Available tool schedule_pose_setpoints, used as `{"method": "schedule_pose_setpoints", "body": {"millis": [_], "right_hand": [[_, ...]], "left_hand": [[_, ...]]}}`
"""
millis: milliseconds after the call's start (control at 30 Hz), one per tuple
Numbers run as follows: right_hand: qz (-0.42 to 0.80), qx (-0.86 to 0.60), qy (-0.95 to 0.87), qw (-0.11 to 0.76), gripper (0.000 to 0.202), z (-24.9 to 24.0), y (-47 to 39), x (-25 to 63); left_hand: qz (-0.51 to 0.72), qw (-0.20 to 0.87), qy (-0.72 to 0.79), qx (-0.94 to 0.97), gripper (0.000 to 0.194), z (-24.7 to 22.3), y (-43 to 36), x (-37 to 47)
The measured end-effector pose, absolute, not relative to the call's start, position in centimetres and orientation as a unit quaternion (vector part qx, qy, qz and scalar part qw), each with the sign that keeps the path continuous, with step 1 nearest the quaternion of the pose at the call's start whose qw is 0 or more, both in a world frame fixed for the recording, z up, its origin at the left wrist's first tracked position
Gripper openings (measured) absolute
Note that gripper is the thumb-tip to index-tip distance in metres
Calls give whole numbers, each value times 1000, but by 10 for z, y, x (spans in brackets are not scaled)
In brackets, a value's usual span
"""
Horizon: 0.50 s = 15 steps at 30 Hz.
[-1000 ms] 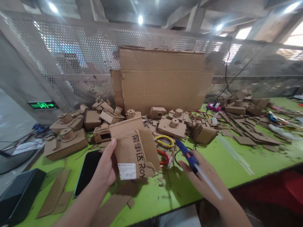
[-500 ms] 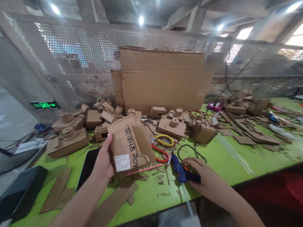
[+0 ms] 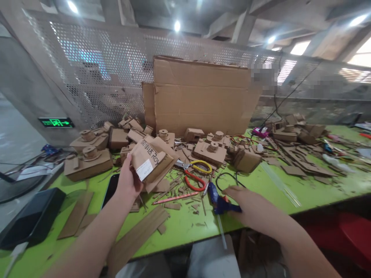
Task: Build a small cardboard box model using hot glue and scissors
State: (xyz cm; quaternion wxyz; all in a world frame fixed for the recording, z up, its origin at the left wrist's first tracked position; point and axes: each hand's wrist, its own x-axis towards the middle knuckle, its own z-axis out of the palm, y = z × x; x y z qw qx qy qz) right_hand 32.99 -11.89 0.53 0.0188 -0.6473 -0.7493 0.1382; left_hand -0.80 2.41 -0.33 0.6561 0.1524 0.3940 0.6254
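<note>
Our left hand (image 3: 130, 181) holds the printed cardboard piece (image 3: 155, 160) while our right hand (image 3: 251, 204) is at the blue glue gun (image 3: 216, 199)

We have the left hand clamped on the piece's left edge, above the worktop (image 3: 185, 229) and left of centre, its white label (image 3: 144, 170) towards us; we cannot tell whether the right hand grips the gun's handle or only touches it. The gun rests on the near part of the worktop, its glue stick (image 3: 221, 229) poking out past the near edge. To its left we see scissors (image 3: 187, 166) with one red and one yellow handle, and a reddish pencil (image 3: 175, 198) among cardboard scraps. On the far side, camera-shaped cardboard models (image 3: 210, 154) lie before a tall cardboard sheet (image 3: 199, 96)
</note>
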Motion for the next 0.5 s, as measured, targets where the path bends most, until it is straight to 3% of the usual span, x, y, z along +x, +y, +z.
{"method": "schedule_pose_setpoints", "body": {"millis": [133, 300, 500], "right_hand": [[161, -663, -730, 27, 61, -11, -143, 334], [172, -646, -735, 117, 49, -18, -174, 335], [148, -648, -677, 315, 39, -25, -204, 355]], "left_hand": [[639, 644, 391, 153, 42, -8, 27, -8], [643, 648, 374, 163, 41, -2, 23, 1], [642, 664, 344, 168, 39, 3, 19, 9]]}}
